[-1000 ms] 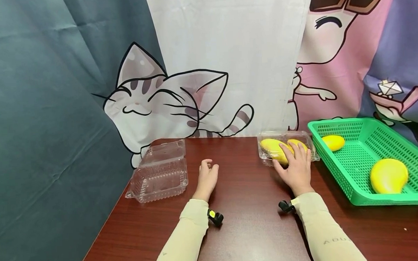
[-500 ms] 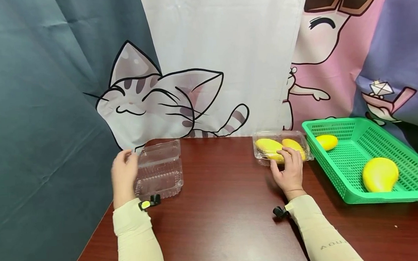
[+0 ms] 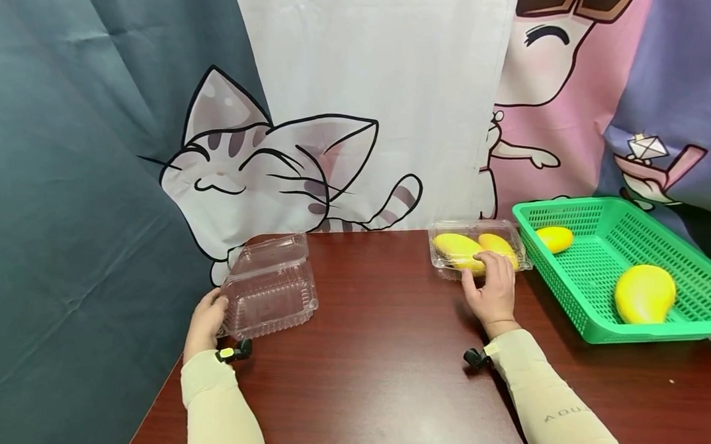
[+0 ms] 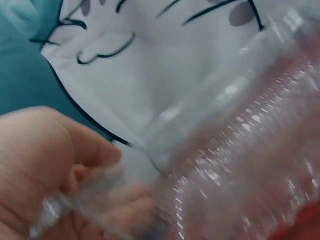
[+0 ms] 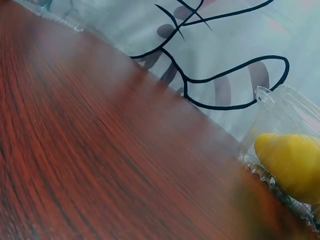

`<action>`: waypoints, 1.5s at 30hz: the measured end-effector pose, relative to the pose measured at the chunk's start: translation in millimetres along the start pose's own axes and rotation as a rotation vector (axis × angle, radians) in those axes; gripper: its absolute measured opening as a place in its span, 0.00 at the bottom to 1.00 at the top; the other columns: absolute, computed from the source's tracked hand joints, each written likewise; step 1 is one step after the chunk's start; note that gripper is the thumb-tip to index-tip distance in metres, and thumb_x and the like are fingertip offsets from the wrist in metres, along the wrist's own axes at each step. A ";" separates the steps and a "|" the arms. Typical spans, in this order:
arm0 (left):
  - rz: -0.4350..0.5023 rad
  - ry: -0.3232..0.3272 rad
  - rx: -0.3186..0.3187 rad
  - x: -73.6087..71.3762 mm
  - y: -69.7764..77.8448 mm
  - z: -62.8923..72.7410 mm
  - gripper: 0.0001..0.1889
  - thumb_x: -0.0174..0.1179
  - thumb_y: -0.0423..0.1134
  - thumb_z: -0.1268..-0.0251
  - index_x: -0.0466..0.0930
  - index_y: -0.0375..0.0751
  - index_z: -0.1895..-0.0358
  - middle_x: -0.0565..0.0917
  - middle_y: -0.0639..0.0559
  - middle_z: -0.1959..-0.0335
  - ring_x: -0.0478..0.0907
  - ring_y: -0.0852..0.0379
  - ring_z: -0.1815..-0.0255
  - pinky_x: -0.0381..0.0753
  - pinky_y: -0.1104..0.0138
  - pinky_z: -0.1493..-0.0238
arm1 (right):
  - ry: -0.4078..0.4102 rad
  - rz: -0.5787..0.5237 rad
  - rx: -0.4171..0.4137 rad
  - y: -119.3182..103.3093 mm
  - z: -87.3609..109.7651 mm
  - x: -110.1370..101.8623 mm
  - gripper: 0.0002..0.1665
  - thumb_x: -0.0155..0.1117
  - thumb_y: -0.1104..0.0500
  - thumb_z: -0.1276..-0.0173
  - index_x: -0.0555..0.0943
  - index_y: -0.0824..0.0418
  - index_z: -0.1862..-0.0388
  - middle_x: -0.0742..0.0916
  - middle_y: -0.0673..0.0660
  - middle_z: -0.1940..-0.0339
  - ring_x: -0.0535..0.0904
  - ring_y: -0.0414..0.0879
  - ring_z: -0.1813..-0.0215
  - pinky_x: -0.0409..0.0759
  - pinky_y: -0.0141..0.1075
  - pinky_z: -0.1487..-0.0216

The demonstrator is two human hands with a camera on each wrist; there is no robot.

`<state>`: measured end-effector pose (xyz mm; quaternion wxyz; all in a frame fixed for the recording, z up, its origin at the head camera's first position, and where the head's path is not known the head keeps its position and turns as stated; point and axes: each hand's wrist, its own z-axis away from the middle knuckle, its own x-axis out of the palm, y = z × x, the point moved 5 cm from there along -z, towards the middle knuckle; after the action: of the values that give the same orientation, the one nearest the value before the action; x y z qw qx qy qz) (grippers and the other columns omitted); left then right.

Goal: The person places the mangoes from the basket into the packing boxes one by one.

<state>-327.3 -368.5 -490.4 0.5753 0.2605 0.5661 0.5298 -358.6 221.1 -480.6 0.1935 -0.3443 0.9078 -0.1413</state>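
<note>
My left hand (image 3: 205, 322) grips the left end of a clear plastic clamshell box (image 3: 269, 302), whose lid (image 3: 271, 252) stands open at the back. The left wrist view shows the thumb and fingers (image 4: 95, 147) pinching the blurred plastic edge. Across the table, my right hand (image 3: 494, 292) rests with loosely bent fingers at the near side of a second clear box (image 3: 438, 228). Two yellow mangoes (image 3: 456, 247) lie inside that box. The right wrist view has one mango (image 5: 292, 162) in the box, with the hand out of frame.
A green plastic basket (image 3: 664, 332) stands right of the filled box, with a small mango (image 3: 555, 239) and a larger one (image 3: 644, 294) in it. A printed curtain (image 3: 433, 99) hangs behind the dark red wooden table (image 3: 363, 387).
My left hand has swung from the middle to the left and taken hold of the open box, which is slightly shifted. My right hand has drawn back a little from the lid.
</note>
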 end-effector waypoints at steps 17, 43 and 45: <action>0.555 -0.394 0.218 112.0 25.8 -4.1 0.41 0.35 0.21 0.25 0.26 0.47 0.18 0.36 0.48 0.16 0.28 0.55 0.18 0.44 0.68 0.22 | -0.060 -0.107 -0.018 -14.2 5.6 10.0 0.17 0.62 0.61 0.37 0.80 0.70 0.53 0.82 0.68 0.50 0.76 0.64 0.45 0.70 0.46 0.37; 0.641 -0.569 0.322 201.7 45.9 28.1 0.49 0.37 0.14 0.41 0.26 0.42 0.18 0.39 0.39 0.17 0.26 0.44 0.17 0.29 0.54 0.21 | -0.547 -0.720 0.703 -79.2 39.9 77.1 0.34 0.54 0.75 0.30 0.64 0.71 0.25 0.72 0.73 0.28 0.67 0.64 0.26 0.73 0.34 0.35; 0.649 -0.570 0.326 205.2 46.1 28.5 0.49 0.37 0.14 0.42 0.27 0.42 0.18 0.39 0.39 0.17 0.27 0.45 0.17 0.29 0.55 0.21 | -0.524 -0.717 0.721 -71.1 43.8 77.8 0.34 0.53 0.75 0.31 0.66 0.69 0.25 0.73 0.71 0.28 0.68 0.62 0.26 0.72 0.24 0.41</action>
<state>-356.9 -160.3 -519.5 0.4640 0.6466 0.3504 0.4939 -351.9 111.3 -511.5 0.4573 -0.5664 0.5503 -0.4089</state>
